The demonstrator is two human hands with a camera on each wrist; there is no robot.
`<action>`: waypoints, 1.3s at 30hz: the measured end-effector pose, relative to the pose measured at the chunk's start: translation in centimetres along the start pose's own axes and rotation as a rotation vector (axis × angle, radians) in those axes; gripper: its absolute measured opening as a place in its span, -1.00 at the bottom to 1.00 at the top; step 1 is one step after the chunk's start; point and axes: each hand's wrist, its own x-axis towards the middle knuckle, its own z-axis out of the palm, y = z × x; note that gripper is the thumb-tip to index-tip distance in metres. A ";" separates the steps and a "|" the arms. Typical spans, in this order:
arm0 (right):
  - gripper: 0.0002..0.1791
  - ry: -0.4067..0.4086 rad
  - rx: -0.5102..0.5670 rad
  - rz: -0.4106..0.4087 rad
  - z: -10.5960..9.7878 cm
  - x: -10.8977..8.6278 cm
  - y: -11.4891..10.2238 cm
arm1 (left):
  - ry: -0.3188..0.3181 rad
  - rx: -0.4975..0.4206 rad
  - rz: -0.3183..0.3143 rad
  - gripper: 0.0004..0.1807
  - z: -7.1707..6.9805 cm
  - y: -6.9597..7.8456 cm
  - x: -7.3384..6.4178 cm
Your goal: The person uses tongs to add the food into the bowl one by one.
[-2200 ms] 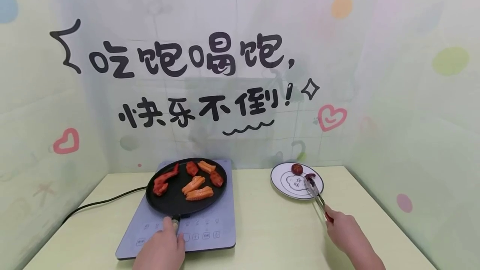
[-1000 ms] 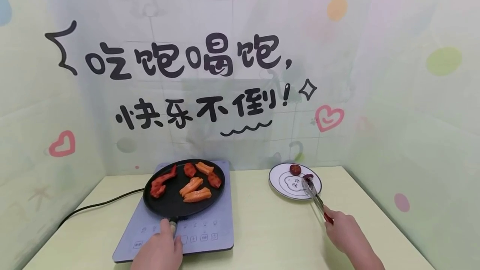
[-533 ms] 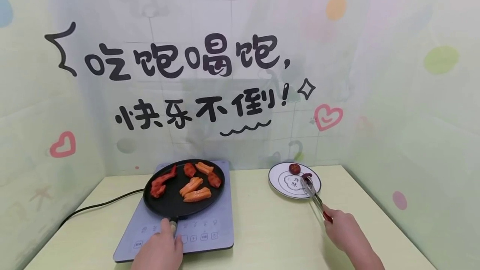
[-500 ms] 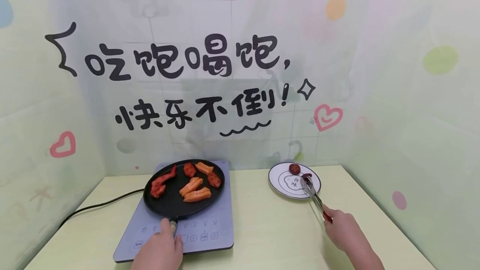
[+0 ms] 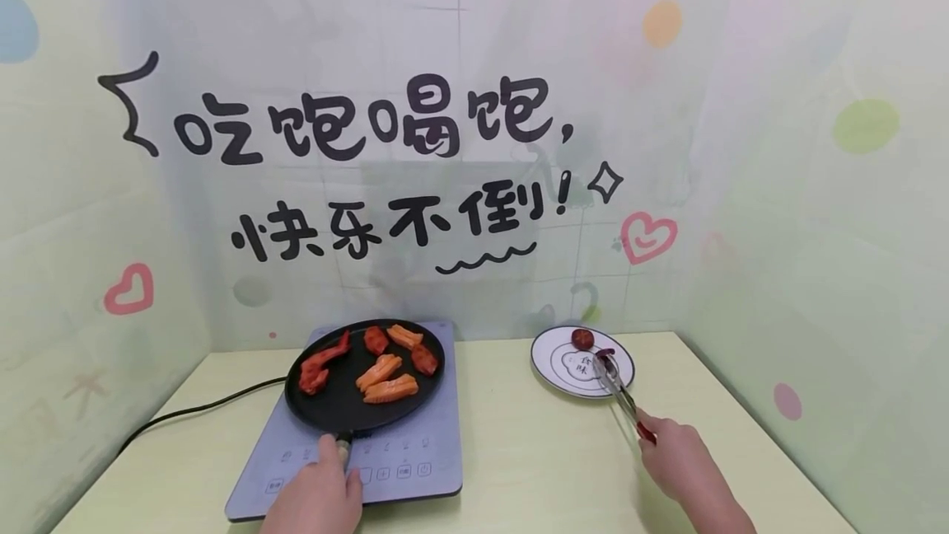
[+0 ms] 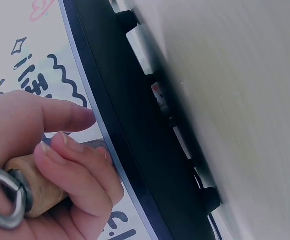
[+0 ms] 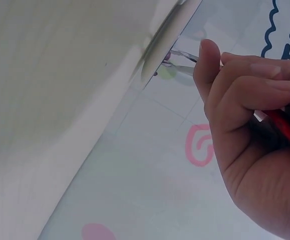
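Observation:
My left hand [image 5: 319, 491] grips the wooden handle [image 6: 39, 187] of a round black frying pan [image 5: 334, 412], its fingers curled round the wood in the left wrist view. In the pan lie a red chicken wing [image 5: 324, 365], two reddish-brown pieces [image 5: 425, 359] and several orange ridged pieces [image 5: 391, 388]. My right hand [image 5: 682, 458] holds metal tongs [image 5: 621, 394] with red handles [image 7: 285, 127]. The tong tips are at a small dark purple piece [image 5: 605, 353] over the white plate [image 5: 549, 365]. A round dark red tomato-like piece [image 5: 582, 339] rests near the plate's far rim.
Under the pan is a lilac induction cooker [image 5: 430, 443] with touch buttons, and a black cable [image 5: 200, 412] runs off to its left. Both stand on a pale wooden table [image 5: 504, 452]. Printed curtain walls [image 5: 474, 303] with lettering and hearts enclose the back and sides.
The head view has shifted slightly. Both hands keep their holds, and the tong tips stay at the purple piece over the plate. The food in the pan lies as before.

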 end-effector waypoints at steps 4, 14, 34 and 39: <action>-0.48 0.006 0.016 0.007 0.0 0.0 -0.4 | 0.002 0.000 0.002 -0.49 0.0 0.0 -0.1; -0.48 0.060 0.092 -0.016 0.0 -0.4 -2.1 | 0.013 0.000 -0.005 -0.48 -0.1 -0.4 -0.3; -0.47 0.119 0.223 -0.100 0.8 -1.3 -4.4 | 0.056 0.010 0.018 -0.49 0.3 0.1 -0.4; -0.47 0.129 0.256 -0.129 0.5 -1.1 -5.9 | 0.045 -0.012 0.013 -0.46 0.3 0.0 -0.4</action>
